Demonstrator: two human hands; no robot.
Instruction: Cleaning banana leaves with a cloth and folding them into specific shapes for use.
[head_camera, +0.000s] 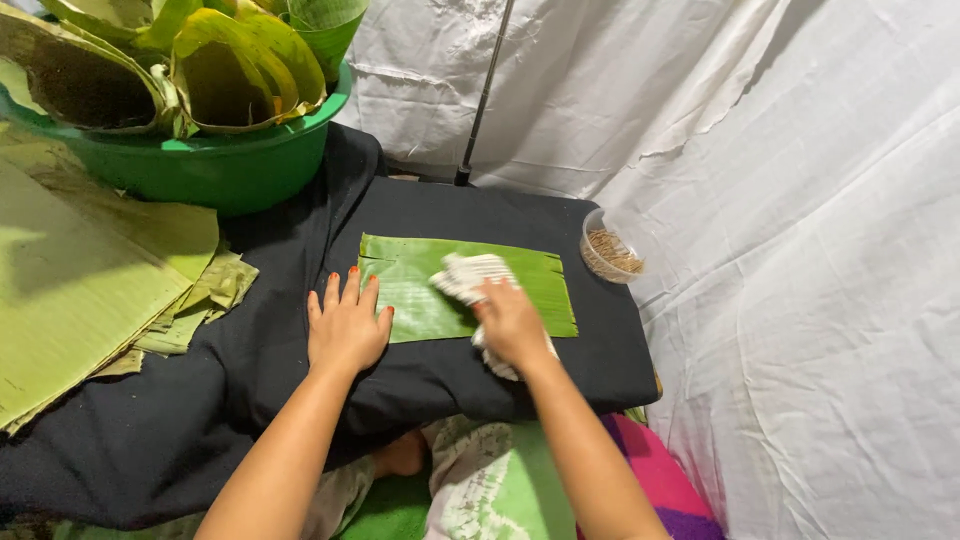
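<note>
We see the right hand (512, 322) closed around a crumpled white cloth (470, 280), pressing it onto a flat rectangular green banana leaf piece (420, 290). The left hand (346, 325) lies open, fingers spread, its fingertips on the leaf's left edge. The leaf lies directly under and ahead of both hands, long axis running left to right, on a black cloth-covered board (500, 215); the right hand is over its middle, the left at its end. Right of the leaf stands a small clear plastic cup of brown sticks (610, 250); left of it, stacked leaf sheets (90, 280) and a green plastic basin of rolled leaves (220, 165).
</note>
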